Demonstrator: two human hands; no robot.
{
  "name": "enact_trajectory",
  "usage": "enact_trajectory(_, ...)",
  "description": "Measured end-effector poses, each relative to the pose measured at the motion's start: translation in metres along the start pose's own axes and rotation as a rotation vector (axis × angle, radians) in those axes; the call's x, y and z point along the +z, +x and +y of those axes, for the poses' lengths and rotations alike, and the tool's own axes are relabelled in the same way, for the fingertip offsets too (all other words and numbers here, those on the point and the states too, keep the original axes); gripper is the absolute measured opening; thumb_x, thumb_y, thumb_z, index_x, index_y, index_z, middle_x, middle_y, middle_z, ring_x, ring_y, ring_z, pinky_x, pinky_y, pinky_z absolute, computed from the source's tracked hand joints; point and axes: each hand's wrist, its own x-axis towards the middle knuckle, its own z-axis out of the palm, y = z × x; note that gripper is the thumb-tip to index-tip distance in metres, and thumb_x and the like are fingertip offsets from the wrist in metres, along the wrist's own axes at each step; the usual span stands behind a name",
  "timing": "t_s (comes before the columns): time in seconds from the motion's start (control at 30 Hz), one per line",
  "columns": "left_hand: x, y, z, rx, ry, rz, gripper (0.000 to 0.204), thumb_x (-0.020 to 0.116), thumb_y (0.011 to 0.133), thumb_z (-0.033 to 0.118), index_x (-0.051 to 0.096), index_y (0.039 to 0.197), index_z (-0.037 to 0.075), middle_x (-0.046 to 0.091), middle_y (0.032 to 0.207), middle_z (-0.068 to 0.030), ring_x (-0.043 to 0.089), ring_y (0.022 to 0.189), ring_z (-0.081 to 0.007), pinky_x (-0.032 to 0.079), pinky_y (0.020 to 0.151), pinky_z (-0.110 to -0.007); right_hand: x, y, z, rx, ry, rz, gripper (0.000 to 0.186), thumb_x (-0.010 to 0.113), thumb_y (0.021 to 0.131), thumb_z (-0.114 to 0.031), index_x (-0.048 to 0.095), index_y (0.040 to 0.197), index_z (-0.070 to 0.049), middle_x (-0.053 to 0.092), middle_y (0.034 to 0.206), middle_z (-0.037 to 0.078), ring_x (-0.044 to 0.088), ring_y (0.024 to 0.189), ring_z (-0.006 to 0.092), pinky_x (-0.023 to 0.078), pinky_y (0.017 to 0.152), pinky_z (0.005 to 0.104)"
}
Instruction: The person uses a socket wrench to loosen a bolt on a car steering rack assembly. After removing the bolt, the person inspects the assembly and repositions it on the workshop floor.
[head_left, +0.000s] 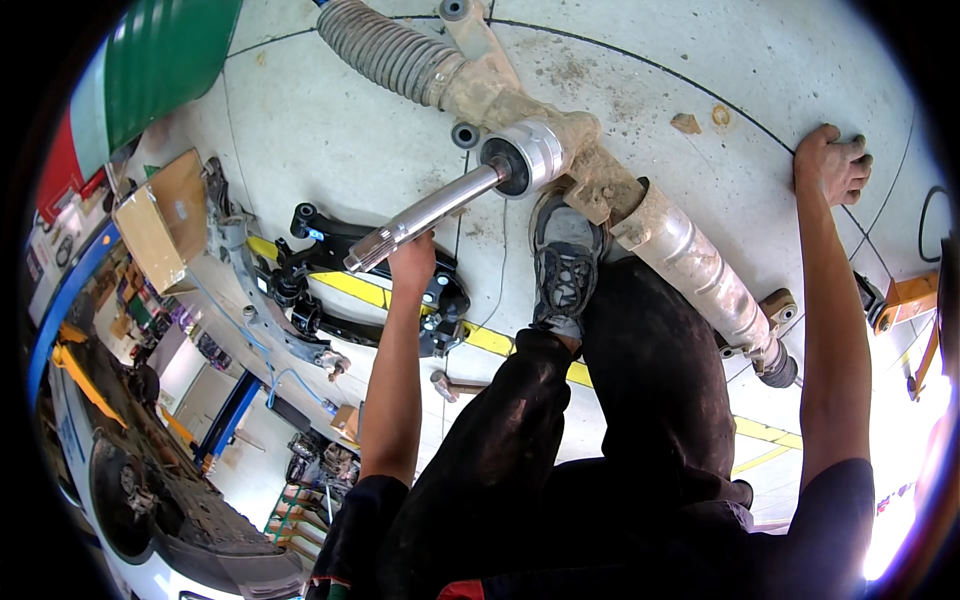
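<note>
A long, dirt-caked steering rack [690, 255] lies slantwise across the floor in front of me, with a ribbed grey boot [385, 45] at its upper left end. From its middle rises a shiny metal cup with a splined shaft [425, 218], tilted down to the left. My left hand [412, 263] is just behind that shaft, which hides its fingers; whether it touches the shaft cannot be seen. Far to the right, my right hand [833, 167] is over the pale floor, away from the rack. Its fingers are bent, apart, and nothing shows in them.
Black control arms [350, 245] lie left of my left arm, beside a yellow floor line. A hammer [455, 386] rests near my leg. My shoe [567, 265] is close to the rack. A cardboard box [165, 225] and a vehicle [130, 500] are at the left; an orange metal part [908, 302] is at the right.
</note>
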Motion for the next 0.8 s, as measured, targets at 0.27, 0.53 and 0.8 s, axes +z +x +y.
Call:
enact_trajectory(0.27, 0.003, 0.000, -0.003, 0.004, -0.055, 0.000, 0.028, 0.058, 0.094, 0.024, 0.067, 0.093, -0.002, 0.061, 0.069, -0.0063, 0.055, 0.060, -0.0110, 0.045, 0.056, -0.028, -0.001, -0.001, -0.001, 0.000, 0.001, 0.012, 0.064, 0.039, 0.090, -0.042, 0.032, 0.144, -0.007, 0.024, 0.151, 0.022, 0.015, 0.142, 0.0334, 0.012, 0.113, 0.0483)
enact_trajectory(0.53, 0.001, 0.000, -0.001, -0.018, -0.019, -0.024, 0.025, 0.060, 0.090, 0.021, 0.068, 0.095, -0.002, 0.062, 0.068, -0.0066, 0.054, 0.057, -0.0113, 0.044, 0.055, -0.028, 0.003, 0.001, 0.002, 0.002, -0.016, 0.011, 0.064, 0.038, 0.091, -0.043, 0.032, 0.145, -0.009, 0.023, 0.151, 0.021, 0.015, 0.142, 0.0327, 0.012, 0.114, 0.0475)
enact_trajectory(0.8, -0.002, -0.002, 0.007, -0.003, 0.044, -0.036, 0.024, 0.060, 0.089, 0.020, 0.069, 0.093, -0.002, 0.060, 0.063, -0.0067, 0.050, 0.055, -0.0110, 0.040, 0.052, -0.029, 0.000, 0.000, 0.000, 0.006, -0.023, 0.003, 0.064, 0.038, 0.091, -0.043, 0.031, 0.145, -0.009, 0.023, 0.151, 0.020, 0.014, 0.143, 0.0321, 0.012, 0.114, 0.0470)
